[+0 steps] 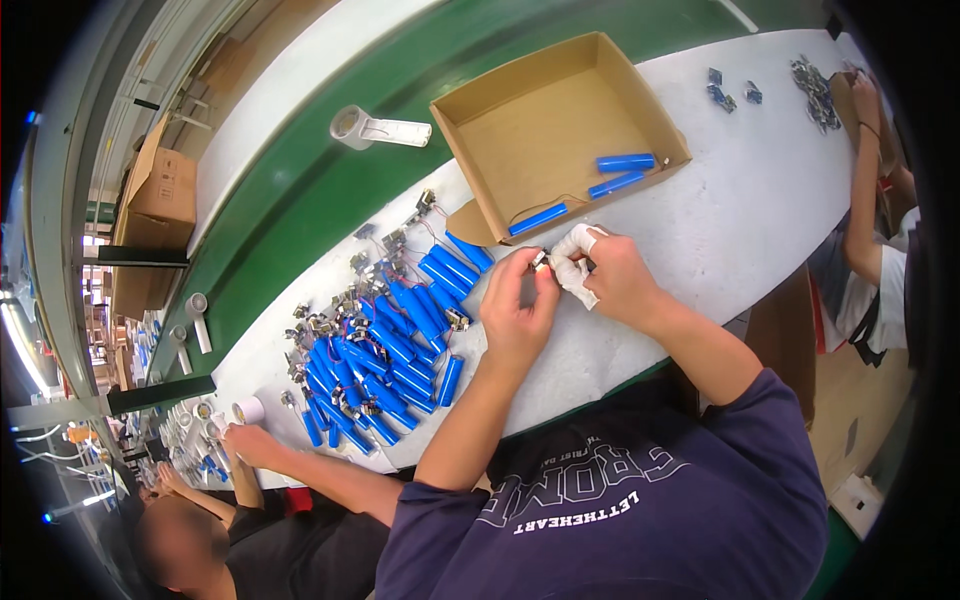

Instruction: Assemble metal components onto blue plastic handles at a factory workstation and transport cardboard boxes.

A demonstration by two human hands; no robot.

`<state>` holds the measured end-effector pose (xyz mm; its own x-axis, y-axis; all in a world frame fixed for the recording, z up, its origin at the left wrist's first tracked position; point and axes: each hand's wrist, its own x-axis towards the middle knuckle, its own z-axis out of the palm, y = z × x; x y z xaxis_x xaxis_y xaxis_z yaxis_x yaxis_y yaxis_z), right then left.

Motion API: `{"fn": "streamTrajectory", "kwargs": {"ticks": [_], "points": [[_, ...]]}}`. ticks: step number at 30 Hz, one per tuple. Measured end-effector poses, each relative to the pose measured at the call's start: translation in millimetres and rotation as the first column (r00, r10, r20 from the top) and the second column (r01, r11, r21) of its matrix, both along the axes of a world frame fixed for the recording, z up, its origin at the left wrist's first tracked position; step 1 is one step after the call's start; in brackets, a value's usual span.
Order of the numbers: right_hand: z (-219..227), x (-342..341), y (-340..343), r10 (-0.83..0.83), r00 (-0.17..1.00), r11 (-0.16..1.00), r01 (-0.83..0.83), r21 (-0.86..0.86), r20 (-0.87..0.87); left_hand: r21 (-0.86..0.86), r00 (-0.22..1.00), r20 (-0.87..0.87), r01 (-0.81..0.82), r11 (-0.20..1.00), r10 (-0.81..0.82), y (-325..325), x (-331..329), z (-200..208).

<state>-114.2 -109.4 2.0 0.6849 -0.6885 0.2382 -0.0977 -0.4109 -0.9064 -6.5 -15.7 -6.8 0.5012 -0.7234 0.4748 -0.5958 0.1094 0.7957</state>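
My left hand (519,305) pinches a small dark circuit board (541,259) between thumb and fingertips. Close against it is my right hand (607,272), its fingers curled together at the board; white wrapping covers some of those fingers. What the right fingertips grip is hidden. To the left of my hands lies a spread pile of blue cylindrical batteries (392,345), many with thin wires and small circuit boards attached. Just beyond my hands stands an open cardboard box (540,90) with a few blue batteries (537,219) along its near side.
A white fan-like housing (392,131) lies on the green belt (300,150) behind the white table (640,340). Small boards (720,92) are scattered at the far right. Co-workers' arms reach in at the left (300,465) and the right (866,200).
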Motion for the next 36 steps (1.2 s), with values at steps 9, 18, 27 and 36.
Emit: {"fn": "streamTrajectory", "kwargs": {"ticks": [9, 18, 27, 36], "points": [[1.3, -1.7, -3.9, -0.039, 0.999, 0.997, 0.038, -0.065, -0.015, -0.016, 1.0, 0.025, -0.003, 1.0, 0.004, -3.3, -0.8, 0.4], [-3.5, -11.0, -5.9, 0.189, 0.962, 0.965, -0.219, 0.146, 0.195, -0.324, 0.988, -0.091, 0.091, 0.942, -0.127, 37.9, 8.4, 35.2], [13.9, -11.9, 12.7, 0.203, 0.961, 0.917, -0.254, -0.309, -0.187, -0.41, 0.774, -0.609, -0.493, 0.768, 0.172, 160.0, 101.5, 90.7], [18.3, -8.7, 12.8, 0.265, 0.936, 0.835, -0.343, -0.431, -0.231, 0.393, 0.406, 0.494, -0.893, 0.219, 0.769, 239.5, 215.5, 59.2]]}}
